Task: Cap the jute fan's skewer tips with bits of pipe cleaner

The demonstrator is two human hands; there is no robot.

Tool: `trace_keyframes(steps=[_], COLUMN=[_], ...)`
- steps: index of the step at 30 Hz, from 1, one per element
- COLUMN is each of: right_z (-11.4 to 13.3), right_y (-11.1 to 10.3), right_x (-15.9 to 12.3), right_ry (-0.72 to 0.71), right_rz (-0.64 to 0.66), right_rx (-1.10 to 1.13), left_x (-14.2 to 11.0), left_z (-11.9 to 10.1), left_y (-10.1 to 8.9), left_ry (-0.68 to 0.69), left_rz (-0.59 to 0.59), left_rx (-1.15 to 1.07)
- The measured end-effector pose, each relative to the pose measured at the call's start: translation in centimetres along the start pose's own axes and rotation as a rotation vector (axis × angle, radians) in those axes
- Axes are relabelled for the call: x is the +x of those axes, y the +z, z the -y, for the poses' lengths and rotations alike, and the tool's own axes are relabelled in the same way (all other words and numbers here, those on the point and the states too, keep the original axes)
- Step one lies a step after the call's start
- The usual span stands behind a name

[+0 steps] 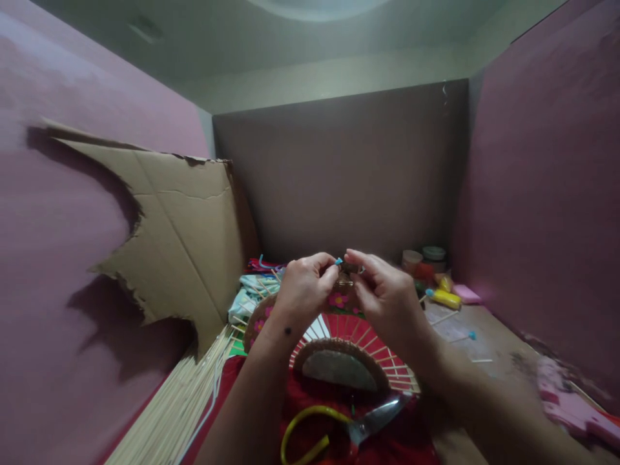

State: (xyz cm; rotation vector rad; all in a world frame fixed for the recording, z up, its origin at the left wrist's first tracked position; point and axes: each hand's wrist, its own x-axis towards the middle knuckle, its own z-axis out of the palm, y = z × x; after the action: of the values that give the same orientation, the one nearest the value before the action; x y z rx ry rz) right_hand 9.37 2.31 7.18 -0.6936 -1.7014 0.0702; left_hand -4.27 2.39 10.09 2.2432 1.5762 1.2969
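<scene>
My left hand (310, 281) pinches a small bright-blue piece (338, 261) between thumb and forefinger. Close beside it, my right hand (382, 287) has its fingers curled in; whatever lies between them is too small to make out. Below both hands is a round woven piece with thin stick spokes (397, 368). Its outer brown band (339, 300) carries pink flowers, and a half-round woven rim (310, 352) surrounds a pale centre. My forearms cover parts of it. Scissors (358, 429) with a yellow handle lie on red cloth (310, 400) nearest me.
A bundle of thin sticks (169, 400) runs along the left, under a torn cardboard sheet (179, 239) against the wall. To the right are blue-tipped sticks (472, 335), a yellow packet (445, 298), tubs (433, 255) and a pink glue gun (566, 400).
</scene>
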Motion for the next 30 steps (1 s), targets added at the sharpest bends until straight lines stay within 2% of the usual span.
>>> trace_keyframes(steps=[3, 9, 13, 17, 22, 30], right_z=[-0.2, 0.1, 0.8, 1.9, 3.2, 4.0], right_y=[1.0, 1.9, 1.9, 1.6, 0.8, 0.2], right_x=[0.0, 0.0, -0.3, -0.7, -1.3, -1.5], right_ry=[0.016, 0.278, 0.354, 0.351, 0.301, 0.264], right_rz=[0.008, 0.066, 0.088, 0.087, 0.094, 0.120], right_rx=[0.028, 0.219, 0.328, 0.390, 0.313, 0.297], left_x=[0.0, -0.5, -1.3, -2.2, -3.3, -4.3], left_z=[0.1, 0.2, -0.5, -1.7, -2.9, -3.3], left_y=[-0.2, -1.7, -2.6, -3.2, -4.0, -5.0], left_ry=[0.010, 0.054, 0.056, 0.030, 0.072, 0.158], left_rz=[0.013, 0.125, 0.075, 0.051, 0.058, 0.129], left_rx=[-0.011, 0.012, 0.055, 0.168, 0.294, 0.284])
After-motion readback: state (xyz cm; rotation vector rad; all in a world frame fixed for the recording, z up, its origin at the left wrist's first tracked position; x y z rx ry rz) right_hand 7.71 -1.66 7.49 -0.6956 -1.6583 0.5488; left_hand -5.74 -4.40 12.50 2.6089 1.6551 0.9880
